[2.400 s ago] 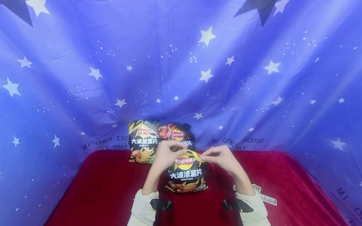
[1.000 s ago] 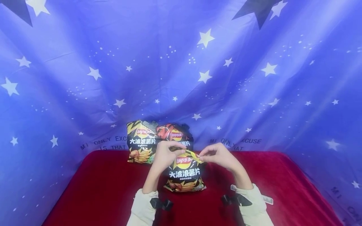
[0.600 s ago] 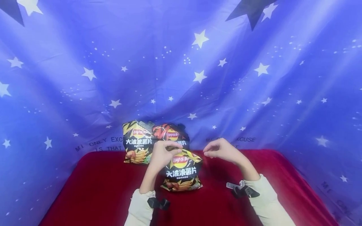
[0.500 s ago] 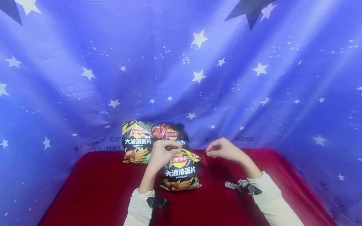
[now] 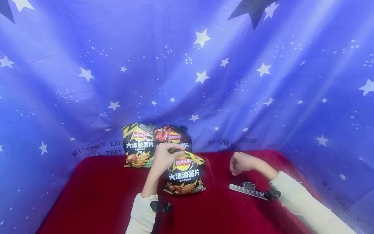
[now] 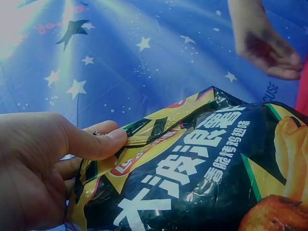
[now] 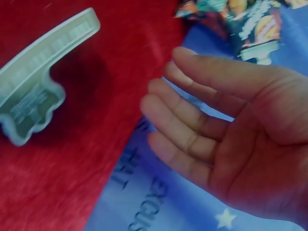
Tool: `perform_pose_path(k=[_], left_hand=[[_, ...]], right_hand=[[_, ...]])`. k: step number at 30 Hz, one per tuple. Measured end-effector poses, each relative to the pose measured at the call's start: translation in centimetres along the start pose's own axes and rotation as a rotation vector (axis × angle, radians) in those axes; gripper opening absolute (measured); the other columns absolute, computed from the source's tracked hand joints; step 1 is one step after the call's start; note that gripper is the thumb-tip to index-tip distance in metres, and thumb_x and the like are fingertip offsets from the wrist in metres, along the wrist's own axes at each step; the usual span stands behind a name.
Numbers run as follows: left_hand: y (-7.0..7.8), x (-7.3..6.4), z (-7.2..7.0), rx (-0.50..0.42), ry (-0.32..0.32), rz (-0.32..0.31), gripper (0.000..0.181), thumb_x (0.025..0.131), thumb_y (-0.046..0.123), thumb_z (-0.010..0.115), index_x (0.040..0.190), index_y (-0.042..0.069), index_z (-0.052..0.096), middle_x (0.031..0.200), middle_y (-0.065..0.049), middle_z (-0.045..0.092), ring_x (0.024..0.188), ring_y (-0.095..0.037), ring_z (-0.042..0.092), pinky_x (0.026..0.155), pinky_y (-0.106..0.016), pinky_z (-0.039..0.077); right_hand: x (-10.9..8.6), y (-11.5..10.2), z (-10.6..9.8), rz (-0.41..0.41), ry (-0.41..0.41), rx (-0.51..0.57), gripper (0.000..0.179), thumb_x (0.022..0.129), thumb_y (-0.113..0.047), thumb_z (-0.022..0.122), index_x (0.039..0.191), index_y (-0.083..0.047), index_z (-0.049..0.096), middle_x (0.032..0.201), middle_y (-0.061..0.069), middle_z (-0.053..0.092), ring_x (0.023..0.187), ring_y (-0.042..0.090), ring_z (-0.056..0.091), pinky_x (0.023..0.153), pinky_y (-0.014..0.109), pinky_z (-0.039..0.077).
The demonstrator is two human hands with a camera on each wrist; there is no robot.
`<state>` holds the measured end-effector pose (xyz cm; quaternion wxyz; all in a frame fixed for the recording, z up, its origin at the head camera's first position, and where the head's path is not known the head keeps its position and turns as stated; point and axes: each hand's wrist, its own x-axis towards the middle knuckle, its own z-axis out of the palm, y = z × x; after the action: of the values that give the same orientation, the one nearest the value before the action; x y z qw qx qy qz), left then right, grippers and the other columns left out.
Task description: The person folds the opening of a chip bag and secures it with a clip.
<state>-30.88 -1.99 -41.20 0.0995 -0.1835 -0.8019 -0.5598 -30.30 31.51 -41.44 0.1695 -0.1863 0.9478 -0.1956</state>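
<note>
In the head view, a black and yellow bag of chips (image 5: 184, 177) stands on the red cloth with its top folded over. My left hand (image 5: 163, 160) pinches the left end of that fold between thumb and fingers; the left wrist view shows the thumb (image 6: 103, 144) pressing the folded strip. My right hand (image 5: 243, 162) is away from the bag, over the cloth to the right. Its fingers are relaxed and hold nothing, as the right wrist view (image 7: 207, 120) shows. Just below it lies a long pale bag clip (image 5: 246, 190) with a piano-key pattern and a bear-shaped handle.
Behind, at the curtain, stand a yellow and black chip bag (image 5: 139, 149) and a red and black one (image 5: 170, 134), each with a clip on top. Red cloth (image 5: 102, 191) covers the table; a blue starry curtain (image 5: 175, 81) hangs around it.
My right hand has let go of the bag's right top corner and moved right and down toward the bag clip. My left hand keeps its pinch on the fold. The view has shifted slightly.
</note>
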Motion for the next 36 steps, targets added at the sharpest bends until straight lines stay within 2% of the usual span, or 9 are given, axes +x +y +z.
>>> perform_pose_path(k=[7, 14, 19, 23, 27, 30, 36], left_hand=[[-0.2, 0.0, 0.0, -0.002, 0.007, 0.003, 0.014, 0.081, 0.005, 0.083, 0.092, 0.014, 0.083, 0.097, -0.002, 0.080, 0.096, -0.019, 0.074, 0.086, -0.040, 0.059], [-0.4, 0.1, 0.1, 0.011, 0.015, 0.000, 0.014, 0.081, 0.006, 0.084, 0.092, 0.015, 0.083, 0.098, -0.001, 0.080, 0.096, -0.018, 0.074, 0.086, -0.038, 0.059], [-0.5, 0.1, 0.0, 0.004, 0.011, 0.027, 0.014, 0.081, 0.004, 0.083, 0.093, 0.012, 0.082, 0.096, -0.004, 0.080, 0.092, -0.019, 0.075, 0.083, -0.035, 0.061], [-0.5, 0.1, 0.0, 0.000, 0.004, 0.026, 0.014, 0.081, 0.004, 0.083, 0.093, 0.011, 0.082, 0.096, -0.005, 0.080, 0.090, -0.019, 0.076, 0.081, -0.033, 0.061], [-0.6, 0.1, 0.0, 0.004, 0.001, 0.019, 0.013, 0.082, 0.006, 0.083, 0.093, 0.012, 0.082, 0.097, -0.003, 0.080, 0.091, -0.017, 0.075, 0.081, -0.033, 0.061], [-0.7, 0.2, 0.0, 0.005, 0.002, 0.012, 0.013, 0.081, 0.006, 0.083, 0.093, 0.012, 0.082, 0.097, -0.002, 0.080, 0.091, -0.017, 0.075, 0.081, -0.035, 0.061], [-0.5, 0.1, 0.0, 0.006, 0.008, 0.006, 0.014, 0.081, 0.006, 0.084, 0.091, 0.016, 0.083, 0.096, -0.001, 0.080, 0.091, -0.017, 0.074, 0.081, -0.034, 0.060]], right_hand=[[-0.7, 2.3, 0.4, 0.054, -0.049, -0.091, 0.018, 0.065, 0.009, 0.079, 0.065, -0.007, 0.073, 0.053, -0.003, 0.065, 0.047, 0.003, 0.053, 0.050, 0.018, 0.047], [-1.0, 4.0, 1.5, 0.030, -0.113, -0.101, 0.018, 0.060, 0.013, 0.078, 0.064, -0.005, 0.077, 0.054, -0.001, 0.068, 0.047, 0.003, 0.054, 0.047, 0.016, 0.045], [-1.5, 4.4, 2.2, 0.047, -0.077, -0.140, 0.020, 0.057, 0.012, 0.080, 0.062, -0.006, 0.075, 0.054, -0.005, 0.066, 0.049, 0.002, 0.050, 0.047, 0.014, 0.041], [-1.9, 4.1, 2.5, 0.071, -0.042, -0.170, 0.024, 0.054, 0.013, 0.081, 0.061, -0.008, 0.072, 0.054, -0.007, 0.065, 0.051, 0.002, 0.051, 0.050, 0.016, 0.043], [-2.2, 3.9, 2.4, 0.080, -0.059, -0.152, 0.024, 0.054, 0.013, 0.083, 0.063, -0.007, 0.073, 0.057, -0.004, 0.068, 0.054, 0.003, 0.055, 0.055, 0.018, 0.050], [-2.2, 3.9, 2.3, 0.104, -0.084, -0.104, 0.023, 0.054, 0.013, 0.082, 0.064, -0.005, 0.073, 0.058, -0.002, 0.068, 0.054, 0.004, 0.056, 0.055, 0.019, 0.050], [-2.3, 4.0, 2.1, 0.159, -0.159, -0.001, 0.022, 0.058, 0.015, 0.079, 0.065, -0.004, 0.071, 0.056, -0.005, 0.064, 0.052, 0.005, 0.049, 0.050, 0.016, 0.037]])
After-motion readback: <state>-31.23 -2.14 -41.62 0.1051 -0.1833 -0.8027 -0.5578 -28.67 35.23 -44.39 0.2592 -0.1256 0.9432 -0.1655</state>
